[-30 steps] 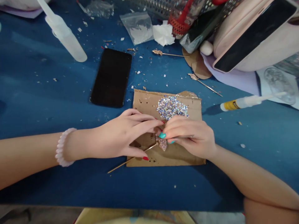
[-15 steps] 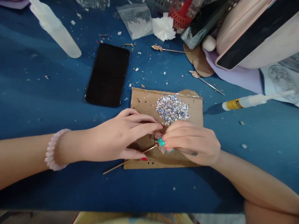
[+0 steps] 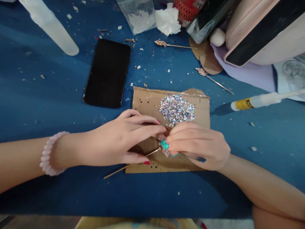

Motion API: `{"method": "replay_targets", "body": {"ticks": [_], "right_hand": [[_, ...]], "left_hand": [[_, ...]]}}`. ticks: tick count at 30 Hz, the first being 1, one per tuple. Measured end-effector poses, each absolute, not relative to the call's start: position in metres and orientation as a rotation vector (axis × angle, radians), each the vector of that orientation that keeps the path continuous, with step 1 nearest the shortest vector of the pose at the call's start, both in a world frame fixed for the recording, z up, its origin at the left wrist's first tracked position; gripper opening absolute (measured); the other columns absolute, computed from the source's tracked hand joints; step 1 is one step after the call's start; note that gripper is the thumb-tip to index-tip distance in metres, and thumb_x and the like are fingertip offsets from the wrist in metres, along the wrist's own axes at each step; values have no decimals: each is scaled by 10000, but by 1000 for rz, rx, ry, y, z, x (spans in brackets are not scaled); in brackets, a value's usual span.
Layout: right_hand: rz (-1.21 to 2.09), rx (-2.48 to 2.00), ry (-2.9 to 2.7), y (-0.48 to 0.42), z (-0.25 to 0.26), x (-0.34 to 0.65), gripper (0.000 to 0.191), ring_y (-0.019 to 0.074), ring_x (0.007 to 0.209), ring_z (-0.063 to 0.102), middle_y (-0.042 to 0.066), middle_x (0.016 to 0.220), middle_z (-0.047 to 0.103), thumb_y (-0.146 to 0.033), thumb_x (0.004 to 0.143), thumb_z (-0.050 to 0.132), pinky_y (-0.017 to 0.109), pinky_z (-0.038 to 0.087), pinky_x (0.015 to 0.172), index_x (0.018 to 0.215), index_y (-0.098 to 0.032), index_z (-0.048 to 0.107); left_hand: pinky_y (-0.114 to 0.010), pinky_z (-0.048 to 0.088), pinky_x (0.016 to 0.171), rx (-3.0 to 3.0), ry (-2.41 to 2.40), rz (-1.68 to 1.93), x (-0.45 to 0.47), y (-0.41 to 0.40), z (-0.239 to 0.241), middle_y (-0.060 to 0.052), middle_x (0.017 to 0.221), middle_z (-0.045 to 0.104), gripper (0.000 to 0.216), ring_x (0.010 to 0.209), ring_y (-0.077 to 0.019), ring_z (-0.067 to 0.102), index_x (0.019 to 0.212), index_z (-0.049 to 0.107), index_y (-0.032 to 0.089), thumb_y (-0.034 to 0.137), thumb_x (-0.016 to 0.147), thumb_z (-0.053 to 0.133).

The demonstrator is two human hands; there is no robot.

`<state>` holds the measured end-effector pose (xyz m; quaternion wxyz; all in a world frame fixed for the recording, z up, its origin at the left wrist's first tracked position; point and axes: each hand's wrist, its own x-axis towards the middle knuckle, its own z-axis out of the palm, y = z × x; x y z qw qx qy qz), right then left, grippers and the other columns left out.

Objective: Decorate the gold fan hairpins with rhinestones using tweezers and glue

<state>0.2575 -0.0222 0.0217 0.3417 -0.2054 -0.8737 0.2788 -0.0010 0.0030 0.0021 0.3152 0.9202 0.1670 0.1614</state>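
My left hand (image 3: 124,140), with red nails and a beaded bracelet, stretches over a gold hairpin (image 3: 115,173). Its thumb lies across the pin's thin stick, and the fingertips touch the ornament's upper edge. In my right hand (image 3: 200,144), turquoise-nailed fingers pinch slim metal tweezers (image 3: 195,156) right at the pin's ornament (image 3: 164,151). That ornament is partly covered by the fingers, and whether a stone sits in the tweezers' tip cannot be made out. Beneath both hands is a cardboard piece (image 3: 143,111), bearing a pile of shiny rhinestones (image 3: 177,108) just beyond them.
A black phone (image 3: 108,73) lies at the left, near a white bottle (image 3: 52,30). Two more gold hairpins (image 3: 160,43) (image 3: 202,72) rest farther back. Rightward stands a glue bottle (image 3: 250,103). A plastic bag (image 3: 140,19) and crumpled tissue (image 3: 168,20) sit at the back.
The view has shifted slightly, with table things displaced a little in the picture. Both hands keep their places around the hairpin, the right one turned very slightly.
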Motion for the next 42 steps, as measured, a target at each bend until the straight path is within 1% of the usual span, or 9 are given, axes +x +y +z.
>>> {"method": "replay_targets", "body": {"ticks": [7,11,17,23,29,33,37,40,42], "right_hand": [[764,-579,-2276,-23,18,260,108,144,947,714,92,931,774,-144,1001,593,310,640,864,1050,-116,686],[800,-569,-2260,-24,17,259,145,138,940,713,83,931,766,-177,1029,547,314,638,854,1027,-139,687],[819,-543,-2234,-23,18,257,185,141,914,702,103,903,767,-177,1032,535,298,628,858,979,-101,695],[806,-535,-2258,-26,19,257,233,136,916,702,96,893,777,-167,1048,494,290,612,879,979,-95,705],[744,-562,-2280,-27,22,256,244,140,912,709,98,887,782,-172,1046,499,279,616,874,956,-99,713],[731,-546,-2273,-25,22,257,243,146,903,717,97,887,788,-179,1051,489,288,630,843,965,-116,707],[724,-529,-2264,-23,20,258,152,147,895,719,90,897,794,-150,1022,550,296,640,835,994,-122,697],[724,-541,-2248,-24,19,258,201,155,929,716,104,924,794,-182,1040,525,313,641,846,999,-108,707],[713,-534,-2237,-26,17,257,231,159,943,715,111,944,792,-206,1048,515,321,641,845,1002,-101,716]], "left_hand": [[-378,320,1102,2427,454,401,-1,3,4,-122,1345,674,584,1336,-266,557,1430,452,179,341,944,732],[-368,319,1109,2426,456,411,-1,3,3,-124,1343,671,585,1338,-266,555,1431,463,170,346,943,734],[-354,313,1113,2409,452,441,-1,3,3,-127,1337,673,595,1313,-259,574,1418,484,150,317,920,765],[-349,351,1111,2335,372,508,-2,2,1,-110,1297,702,521,1234,-221,641,1438,446,163,225,977,680],[-335,351,1126,2325,374,522,-2,2,-1,-100,1288,703,493,1249,-195,635,1450,410,165,189,1005,621],[-319,379,1098,2327,396,548,-1,1,-1,-101,1300,691,461,1255,-188,620,1433,419,172,163,1007,594],[-300,412,1060,2287,451,569,-1,0,0,-70,1255,693,423,1190,-170,630,1398,455,186,156,998,590],[-274,450,986,2237,492,551,0,1,2,-34,1181,704,401,1096,-153,646,1374,488,212,173,993,607],[-255,459,948,2220,493,544,0,2,3,-20,1125,711,331,1046,-140,653,1314,533,212,179,995,616]]}}
